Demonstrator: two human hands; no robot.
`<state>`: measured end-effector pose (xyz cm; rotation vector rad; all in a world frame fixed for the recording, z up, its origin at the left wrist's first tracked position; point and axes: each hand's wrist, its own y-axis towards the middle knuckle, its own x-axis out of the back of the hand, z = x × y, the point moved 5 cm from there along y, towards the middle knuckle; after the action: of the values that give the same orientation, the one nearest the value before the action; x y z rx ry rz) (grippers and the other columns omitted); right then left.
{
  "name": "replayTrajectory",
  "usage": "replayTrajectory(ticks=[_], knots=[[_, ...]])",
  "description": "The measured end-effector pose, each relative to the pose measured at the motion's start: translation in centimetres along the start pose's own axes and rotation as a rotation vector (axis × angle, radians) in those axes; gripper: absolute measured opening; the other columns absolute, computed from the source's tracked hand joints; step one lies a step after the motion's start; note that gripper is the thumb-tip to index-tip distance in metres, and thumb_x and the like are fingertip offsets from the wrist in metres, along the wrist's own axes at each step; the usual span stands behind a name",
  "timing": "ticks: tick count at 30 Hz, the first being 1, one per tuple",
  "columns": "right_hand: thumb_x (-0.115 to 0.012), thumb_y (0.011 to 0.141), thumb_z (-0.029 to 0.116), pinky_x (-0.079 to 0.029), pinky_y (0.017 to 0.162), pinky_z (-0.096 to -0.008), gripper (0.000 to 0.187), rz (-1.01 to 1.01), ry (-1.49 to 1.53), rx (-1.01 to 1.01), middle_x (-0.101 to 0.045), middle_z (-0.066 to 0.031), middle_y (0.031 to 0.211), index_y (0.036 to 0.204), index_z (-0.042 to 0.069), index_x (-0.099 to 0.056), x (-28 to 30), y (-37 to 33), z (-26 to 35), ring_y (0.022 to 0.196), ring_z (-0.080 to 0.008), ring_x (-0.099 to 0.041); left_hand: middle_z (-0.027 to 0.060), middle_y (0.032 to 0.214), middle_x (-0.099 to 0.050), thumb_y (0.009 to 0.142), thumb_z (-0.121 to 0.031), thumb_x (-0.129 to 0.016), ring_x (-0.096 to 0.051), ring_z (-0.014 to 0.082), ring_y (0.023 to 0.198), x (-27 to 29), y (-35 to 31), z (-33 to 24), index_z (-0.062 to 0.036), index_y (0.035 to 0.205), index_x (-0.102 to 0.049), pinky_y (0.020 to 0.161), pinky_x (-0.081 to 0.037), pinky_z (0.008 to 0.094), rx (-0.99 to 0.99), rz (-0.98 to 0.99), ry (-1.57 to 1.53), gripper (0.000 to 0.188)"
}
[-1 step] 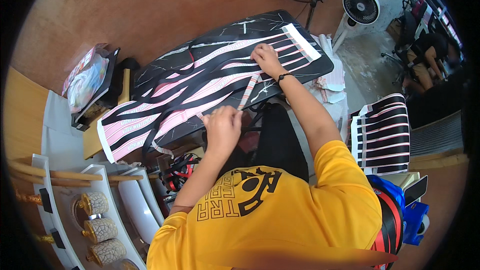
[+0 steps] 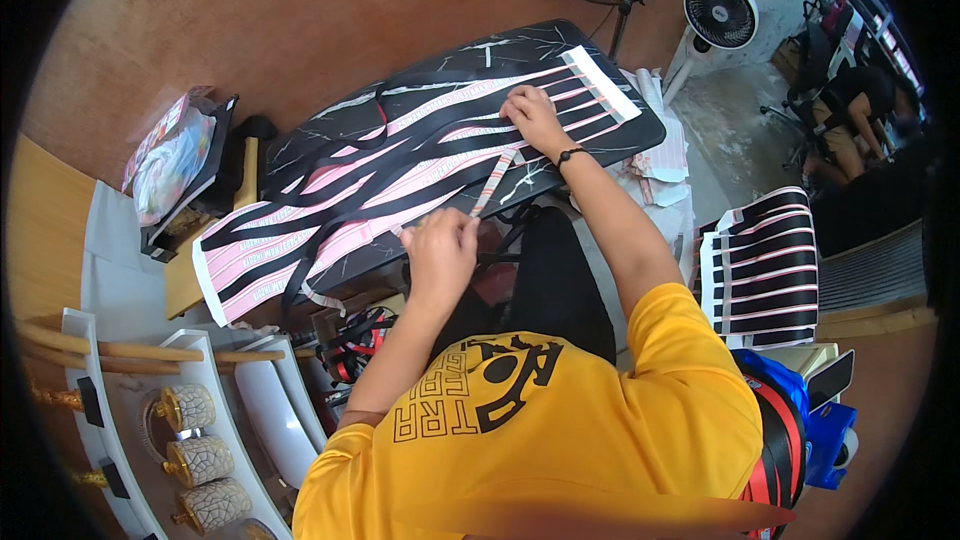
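My left hand (image 2: 442, 248) is closed, thumb and fingers pinching the near end of a narrow peeled-looking strip (image 2: 492, 185), whitish with reddish stripes. From there the strip slants up across the table's near edge toward my other hand. My right hand (image 2: 533, 118) lies with its fingers spread on the black straps (image 2: 440, 147), toward the right end of the bundle. Under and between those straps run long pink-and-white printed paper sheets (image 2: 350, 180), with a white band across each end. The bundle's middle is wavy and loosely tangled.
A black marbled table (image 2: 610, 140) carries the bundle. More straps on striped paper (image 2: 765, 270) drape at my right. Two fans (image 2: 722, 10) stand beyond the table, and a shelf with jars (image 2: 200, 460) is at lower left. Another person (image 2: 850, 115) bends down at far right.
My left hand has shifted slightly left, and the strip's near end with it. The right hand keeps its place on the straps.
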<state>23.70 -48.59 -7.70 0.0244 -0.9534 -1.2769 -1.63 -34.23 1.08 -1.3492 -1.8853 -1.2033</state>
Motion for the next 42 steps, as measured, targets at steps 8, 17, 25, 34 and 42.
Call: replayTrajectory(ticks=[8,17,25,34,42], knots=[[-0.072,0.079,0.018,-0.041,0.097,-0.0412,0.01,0.273,-0.094,0.109,-0.06,-0.0073,0.112,0.085,0.01,-0.07,3.0,-3.4,0.0,0.111,-0.0298,-0.052,0.0053,0.068,-0.06,0.084,-0.018,-0.07,-0.058,0.0255,0.068,0.2,2.1,1.8,-0.0075,0.073,-0.062,0.07,-0.034,0.0398,0.025,-0.109,-0.038,0.018],[-0.073,0.08,0.02,-0.038,0.097,-0.0463,0.01,0.104,-0.239,-0.087,-0.061,-0.0043,0.105,0.085,0.012,-0.069,1.4,-2.8,-0.3,0.108,-0.0278,-0.053,0.0087,0.077,-0.062,0.084,-0.02,-0.068,-0.06,0.0267,0.079,-5.2,-6.0,-5.5,-0.0065,0.087,-0.065,0.075,-0.036,0.0404,-0.386,0.357,-0.018,0.014],[-0.076,0.076,0.018,-0.038,0.095,-0.0442,0.014,0.106,-0.126,-0.081,-0.061,-0.0034,0.105,0.086,0.014,-0.067,2.1,-2.8,-0.1,0.108,-0.028,-0.054,0.0044,0.072,-0.062,0.088,-0.022,-0.055,-0.059,0.0168,0.071,-9.1,-9.2,-8.2,0.0052,0.129,-0.056,0.071,-0.035,0.0327,-0.755,0.438,0.428,0.049],[-0.071,0.081,0.019,-0.04,0.091,-0.0451,0.008,0.068,-0.119,-0.077,-0.064,-0.0057,0.102,0.086,0.013,-0.07,2.2,-2.7,-0.1,0.105,-0.0297,-0.056,0.0008,0.073,-0.056,0.082,-0.022,-0.057,-0.058,0.0172,0.072,-7.8,-3.5,-12.1,-0.0082,0.096,-0.064,0.063,-0.039,0.0329,-1.174,0.249,0.077,0.021],[-0.07,0.081,0.008,-0.05,0.075,-0.0311,0.015,-0.358,0.054,-0.202,-0.064,-0.0088,0.087,0.095,0.004,-0.069,6.8,-0.6,-5.7,0.083,-0.0201,-0.063,0.0188,0.141,-0.047,0.092,-0.032,-0.057,-0.042,0.0377,0.132,-8.8,12.7,2.5,-0.0055,0.131,-0.053,0.106,-0.033,0.0521,-0.116,0.077,0.196,0.047]])
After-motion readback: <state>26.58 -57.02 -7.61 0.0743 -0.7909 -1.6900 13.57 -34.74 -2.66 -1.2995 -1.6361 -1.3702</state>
